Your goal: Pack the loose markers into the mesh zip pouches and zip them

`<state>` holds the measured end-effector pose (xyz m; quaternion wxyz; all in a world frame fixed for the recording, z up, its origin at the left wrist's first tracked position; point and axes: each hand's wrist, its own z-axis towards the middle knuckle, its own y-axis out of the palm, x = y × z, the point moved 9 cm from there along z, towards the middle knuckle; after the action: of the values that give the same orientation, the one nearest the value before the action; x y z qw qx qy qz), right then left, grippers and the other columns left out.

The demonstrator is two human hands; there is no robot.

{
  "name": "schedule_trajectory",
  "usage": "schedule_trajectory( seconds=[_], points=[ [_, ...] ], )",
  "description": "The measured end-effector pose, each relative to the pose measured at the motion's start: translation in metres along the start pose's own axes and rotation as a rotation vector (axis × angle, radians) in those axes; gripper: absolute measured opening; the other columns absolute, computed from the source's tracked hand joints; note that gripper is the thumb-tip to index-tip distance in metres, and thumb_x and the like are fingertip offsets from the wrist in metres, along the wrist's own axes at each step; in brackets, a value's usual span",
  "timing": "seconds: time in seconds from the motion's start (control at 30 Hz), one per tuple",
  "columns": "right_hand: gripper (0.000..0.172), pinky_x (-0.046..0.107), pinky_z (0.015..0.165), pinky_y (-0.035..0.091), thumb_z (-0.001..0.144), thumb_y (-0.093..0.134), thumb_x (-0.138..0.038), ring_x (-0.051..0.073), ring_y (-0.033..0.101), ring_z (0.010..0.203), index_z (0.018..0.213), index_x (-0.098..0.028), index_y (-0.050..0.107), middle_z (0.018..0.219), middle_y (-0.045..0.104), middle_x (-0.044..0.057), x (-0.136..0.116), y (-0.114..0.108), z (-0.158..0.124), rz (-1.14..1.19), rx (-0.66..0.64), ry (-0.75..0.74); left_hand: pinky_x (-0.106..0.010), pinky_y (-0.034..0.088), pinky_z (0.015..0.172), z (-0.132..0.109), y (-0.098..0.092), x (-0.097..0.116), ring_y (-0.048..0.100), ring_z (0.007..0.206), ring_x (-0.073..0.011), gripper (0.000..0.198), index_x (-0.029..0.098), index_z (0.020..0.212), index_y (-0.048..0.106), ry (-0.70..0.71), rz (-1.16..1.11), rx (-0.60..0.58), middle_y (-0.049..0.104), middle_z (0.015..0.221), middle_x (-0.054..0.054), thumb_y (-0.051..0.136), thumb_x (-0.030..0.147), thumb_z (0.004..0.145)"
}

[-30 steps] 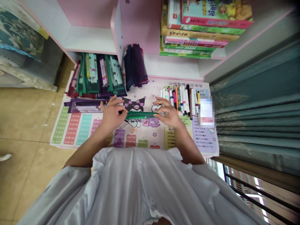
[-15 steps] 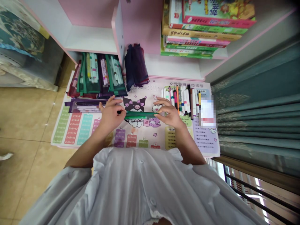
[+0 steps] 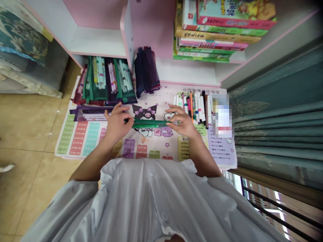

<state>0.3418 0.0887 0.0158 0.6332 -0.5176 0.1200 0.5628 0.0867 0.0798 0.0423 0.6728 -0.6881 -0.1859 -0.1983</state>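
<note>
Bridging hands (image 3: pixel 116 123) (image 3: pixel 183 123): green pouch (image 3: pixel 148 124)

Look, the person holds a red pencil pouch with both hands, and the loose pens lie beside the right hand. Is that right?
Not quite. The pouch is green, not red. The head view shows it held between the left hand and the right hand, and the loose pens do lie beside the right hand.
</note>
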Motion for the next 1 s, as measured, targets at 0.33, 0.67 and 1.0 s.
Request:
schedule_trajectory(
  seconds=[0.33,0.67,1.0],
  points=[
    [0.024,0.058,0.108,0.045,0.083,0.074,-0.033,0.031,0.055,0.131,0.067,-0.025,0.057,0.116,0.069,0.002,-0.002,-0.001,0.0,-0.01,-0.004,-0.003,-0.073,0.015,0.114,0.0,-0.005,-0.009,0.043,0.14,-0.0368,0.017,0.024,0.065,0.067,-0.034,-0.033,0.038,0.069,0.124,-0.002,0.059,0.028,0.079],
    [0.024,0.058,0.108,0.045,0.083,0.073,-0.032,0.031,0.055,0.131,0.067,-0.025,0.057,0.117,0.069,0.002,-0.003,0.0,0.001,-0.01,-0.005,-0.008,-0.072,0.016,0.115,-0.001,-0.009,-0.014,0.042,0.141,-0.0358,0.016,0.025,0.066,0.066,-0.056,-0.024,0.043,0.068,0.125,-0.001,0.059,0.028,0.08],
    [0.022,0.057,0.108,0.044,0.084,0.074,-0.028,0.031,0.055,0.131,0.07,-0.024,0.057,0.117,0.068,0.003,-0.005,-0.001,0.0,-0.01,0.005,-0.043,-0.075,0.016,0.113,-0.002,-0.012,-0.018,0.043,0.14,-0.0372,0.015,0.023,0.067,0.067,-0.037,-0.024,0.081,0.068,0.126,-0.004,0.061,0.027,0.079]
  ],
)
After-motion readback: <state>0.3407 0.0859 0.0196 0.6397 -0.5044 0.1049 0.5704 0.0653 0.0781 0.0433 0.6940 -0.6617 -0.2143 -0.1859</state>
